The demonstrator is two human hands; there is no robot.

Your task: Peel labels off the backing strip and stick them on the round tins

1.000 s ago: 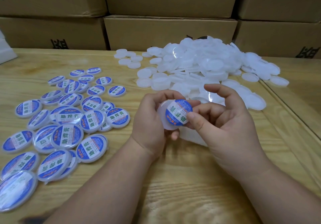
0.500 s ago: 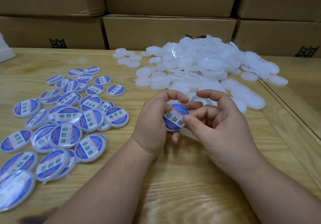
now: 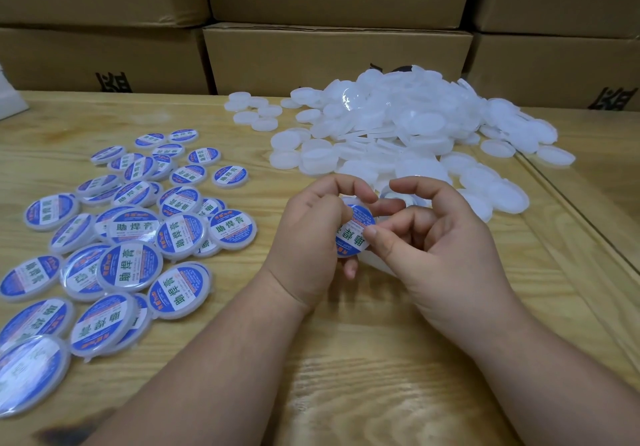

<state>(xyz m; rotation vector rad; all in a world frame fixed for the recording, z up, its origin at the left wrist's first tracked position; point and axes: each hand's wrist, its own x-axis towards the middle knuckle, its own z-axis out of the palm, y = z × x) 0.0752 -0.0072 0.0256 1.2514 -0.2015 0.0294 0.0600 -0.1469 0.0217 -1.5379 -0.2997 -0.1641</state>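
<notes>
Since 1 s ago both hands have dropped a bit toward the bench (image 3: 346, 359), and the tin (image 3: 355, 231) has turned more edge-on, its blue-and-white label now facing right. Left hand (image 3: 313, 237) grips the tin w/ fingers (image 3: 349, 189) curled over its top rim. Right hand (image 3: 440, 248) has its thumb tip pressed on the label face, index finger (image 3: 415, 186) arched above, other fingers loosely curled (whether they touch the tin, can't tell). Tin is held just above the bench. Left of the tin: spread of labelled tins (image 3: 128, 237). Beyond the tin: heap of plain white tins (image 3: 398, 127), w/ cardboard boxes (image 3: 336, 61) stacked behind.
</notes>
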